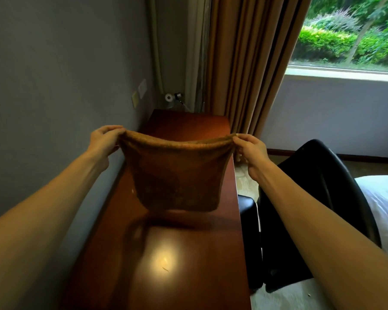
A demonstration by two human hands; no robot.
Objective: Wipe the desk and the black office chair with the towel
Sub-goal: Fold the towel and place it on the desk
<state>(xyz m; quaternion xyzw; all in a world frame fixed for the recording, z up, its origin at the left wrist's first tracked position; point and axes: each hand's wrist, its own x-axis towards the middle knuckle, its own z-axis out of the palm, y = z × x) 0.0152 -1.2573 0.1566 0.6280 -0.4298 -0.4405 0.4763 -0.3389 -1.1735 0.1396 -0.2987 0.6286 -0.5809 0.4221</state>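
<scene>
The left hand (104, 139) and the right hand (250, 148) each pinch a top corner of the brown towel (175, 175) between curled fingers — its upper edge sags side to side between them, the rest hanging downward above the reddish desk (188, 253), not touching it. The black office chair (318, 198) stands just beside the desk's right edge.

Browns against grey.
Rusty-brown towel (175, 175), red-brown desk (211, 253), black office chair (323, 164), tan curtain (251, 63), grey wall (54, 63) left, white bedding (385, 209) right.
</scene>
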